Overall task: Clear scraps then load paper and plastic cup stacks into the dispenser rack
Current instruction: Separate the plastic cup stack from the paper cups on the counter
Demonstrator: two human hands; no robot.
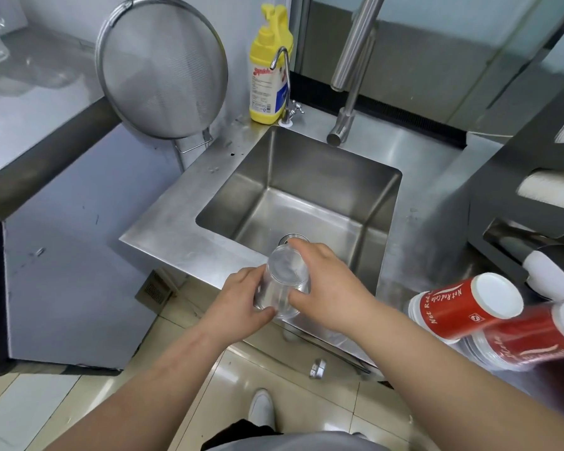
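Note:
A clear plastic cup stack (284, 278) is held over the front edge of the steel sink (310, 177), its base pointing up and away from me. My left hand (241, 301) grips its lower left side, thumb under the rim end. My right hand (329, 284) wraps around its right side, fingers over the top. Red paper cup stacks (463, 310) lie on their sides on the counter at the right. The dark dispenser rack (515, 203) stands at the right edge, with white cup ends showing in its slots.
A large mesh strainer (162, 66) hangs at the back left. A yellow soap bottle (269, 70) and a small tap (285, 89) stand behind the sink, beside a tall steel faucet (352, 79). Tiled floor and my shoe (261, 408) lie below.

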